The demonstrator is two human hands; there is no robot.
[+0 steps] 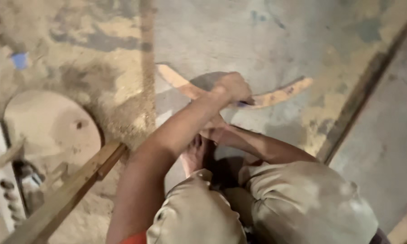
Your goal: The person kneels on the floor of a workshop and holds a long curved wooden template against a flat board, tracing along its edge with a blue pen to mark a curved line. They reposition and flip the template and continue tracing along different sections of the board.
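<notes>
Head view is showing me crouching over the floor (266, 31), knees up in khaki shorts (303, 199), with my arms crossing in front of me. My left hand (232, 86) is clenching down on the middle of a curved wood piece (280, 96), a thin crescent lying flat on the concrete. Something small and blue is peeking out under that fist, but I cannot tell what it is. My right hand (214, 131) is lying under the left forearm, mostly hidden, so I cannot tell whether it is closing on anything.

What matters is how the crescent is lying: its long axis is running across me, one tip pointing toward the sawdust (126, 90) on the far-left part of the floor, the other tip toward the dark strip (361, 90) on the right. The bend is sitting right under my left grip, so both tips are reaching out about evenly to either side. The left hand is the one on it; the right is sitting nearer my foot (194, 153).

A round disc (49, 122) and a long batten (72, 190) are resting well apart at the left edge.
</notes>
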